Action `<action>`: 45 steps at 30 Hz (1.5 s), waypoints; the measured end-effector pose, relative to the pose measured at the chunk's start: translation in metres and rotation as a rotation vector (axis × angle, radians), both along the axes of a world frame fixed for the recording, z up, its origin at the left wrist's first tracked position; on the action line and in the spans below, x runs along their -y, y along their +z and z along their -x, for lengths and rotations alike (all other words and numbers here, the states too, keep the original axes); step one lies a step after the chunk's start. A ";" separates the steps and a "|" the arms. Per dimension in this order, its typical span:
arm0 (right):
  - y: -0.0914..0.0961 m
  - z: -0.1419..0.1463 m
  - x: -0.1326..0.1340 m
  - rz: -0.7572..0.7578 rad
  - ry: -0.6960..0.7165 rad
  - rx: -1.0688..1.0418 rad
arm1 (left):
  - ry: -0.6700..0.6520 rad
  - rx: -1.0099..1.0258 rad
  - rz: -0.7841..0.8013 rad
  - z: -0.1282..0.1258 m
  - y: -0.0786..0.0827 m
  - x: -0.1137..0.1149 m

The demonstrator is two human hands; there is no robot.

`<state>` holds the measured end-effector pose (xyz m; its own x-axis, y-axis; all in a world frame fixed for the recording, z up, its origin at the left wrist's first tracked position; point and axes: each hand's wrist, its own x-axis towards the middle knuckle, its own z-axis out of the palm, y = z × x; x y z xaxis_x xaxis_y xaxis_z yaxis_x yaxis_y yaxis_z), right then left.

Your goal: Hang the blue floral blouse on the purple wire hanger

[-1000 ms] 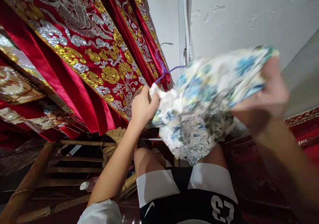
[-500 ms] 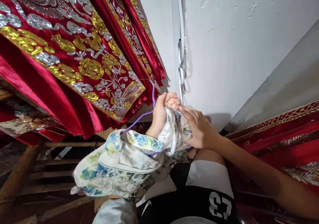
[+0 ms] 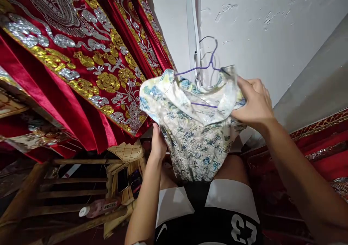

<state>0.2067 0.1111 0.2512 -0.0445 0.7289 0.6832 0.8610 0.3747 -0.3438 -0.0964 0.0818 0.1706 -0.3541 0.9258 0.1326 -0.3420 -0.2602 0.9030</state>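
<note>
A white blouse (image 3: 190, 139) with a blue, green and yellow floral print and a wide collar hangs on a purple hanger (image 3: 196, 68) above my lap. The hanger's hook points up from the neck opening, and its lower bar shows inside the collar. My right hand (image 3: 254, 101) is closed on the shoulder at the right, thumb in front. At the left edge, under the sleeve, my left hand (image 3: 158, 143) grips the cloth, its fingers mostly hidden behind it.
Red sequined embroidered cloth (image 3: 108, 78) hangs at the left. A bamboo rack or seat (image 3: 73, 194) at lower left bears a pink-labelled bottle (image 3: 100, 207) and a phone (image 3: 135, 182). White wall (image 3: 244, 27) with a vertical strip stands ahead; red fabric (image 3: 326, 147) lies at the right.
The blouse has swung upright and spread open, its hanger hook now raised. My left hand has come out of the bunched neck area to the left side; my right hand has moved up and right.
</note>
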 end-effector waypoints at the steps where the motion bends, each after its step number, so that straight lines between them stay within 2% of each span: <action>1: 0.002 0.005 -0.002 -0.016 0.063 0.030 | 0.020 -0.009 0.045 0.000 -0.010 0.004; 4: -0.002 0.018 0.009 -0.059 0.283 0.083 | 0.051 -0.057 0.153 -0.005 -0.037 0.018; 7: -0.030 0.027 0.034 -0.084 0.477 -0.069 | 0.028 -0.035 0.215 -0.014 -0.055 0.034; 8: -0.047 0.031 0.043 -0.075 0.497 -0.180 | 0.028 -0.010 0.248 -0.018 -0.059 0.040; 10: -0.089 0.041 0.058 -0.062 0.395 -0.483 | 0.062 0.035 0.329 -0.025 -0.064 0.050; 12: -0.137 0.056 0.069 0.101 0.207 -0.766 | 0.101 0.051 0.398 -0.031 -0.066 0.057; 13: -0.160 0.064 0.073 0.214 0.168 -0.870 | 0.100 0.046 0.411 -0.033 -0.066 0.060; 14: -0.180 0.073 0.077 0.366 0.208 -0.915 | 0.084 0.038 0.408 -0.035 -0.065 0.062; 15: -0.195 0.081 0.080 0.448 0.225 -0.954 | 0.058 0.029 0.394 -0.037 -0.063 0.065; 17: -0.211 0.093 0.084 0.562 0.326 -0.992 | 0.004 0.026 0.357 -0.040 -0.059 0.070; 19: -0.211 0.099 0.085 0.598 0.411 -1.034 | -0.018 0.028 0.357 -0.043 -0.056 0.075; 22: -0.194 0.101 0.088 0.627 0.452 -1.106 | -0.041 0.019 0.377 -0.049 -0.054 0.081; 26: -0.175 0.096 0.094 0.621 0.364 -1.169 | -0.161 0.007 0.337 -0.056 -0.055 0.084; 28: -0.172 0.089 0.095 0.528 0.275 -1.270 | -0.135 -0.013 0.301 -0.059 -0.057 0.082; 29: -0.171 0.085 0.094 0.467 0.233 -1.334 | -0.047 -0.048 0.263 -0.060 -0.059 0.080; 31: -0.170 0.078 0.090 0.373 0.183 -1.436 | 0.275 -0.168 0.137 -0.065 -0.066 0.077; 32: -0.169 0.076 0.088 0.366 0.178 -1.461 | 0.435 -0.248 0.053 -0.069 -0.072 0.076; 33: -0.168 0.076 0.087 0.388 0.186 -1.468 | 0.526 -0.332 -0.029 -0.074 -0.078 0.075; 34: -0.167 0.077 0.087 0.431 0.205 -1.459 | 0.518 -0.412 -0.089 -0.079 -0.085 0.074; 35: -0.166 0.080 0.087 0.479 0.226 -1.449 | 0.418 -0.480 -0.119 -0.086 -0.092 0.073; 37: -0.164 0.088 0.092 0.591 0.269 -1.406 | 0.086 -0.552 -0.110 -0.097 -0.105 0.072; 38: -0.163 0.092 0.095 0.633 0.282 -1.375 | -0.051 -0.556 -0.091 -0.102 -0.110 0.071; 39: -0.162 0.095 0.097 0.662 0.290 -1.342 | -0.135 -0.550 -0.077 -0.105 -0.114 0.070; 41: -0.162 0.099 0.101 0.691 0.306 -1.284 | -0.180 -0.535 -0.082 -0.108 -0.116 0.069; 45: -0.155 0.097 0.100 0.728 0.365 -1.214 | -0.176 -0.555 -0.106 -0.103 -0.109 0.067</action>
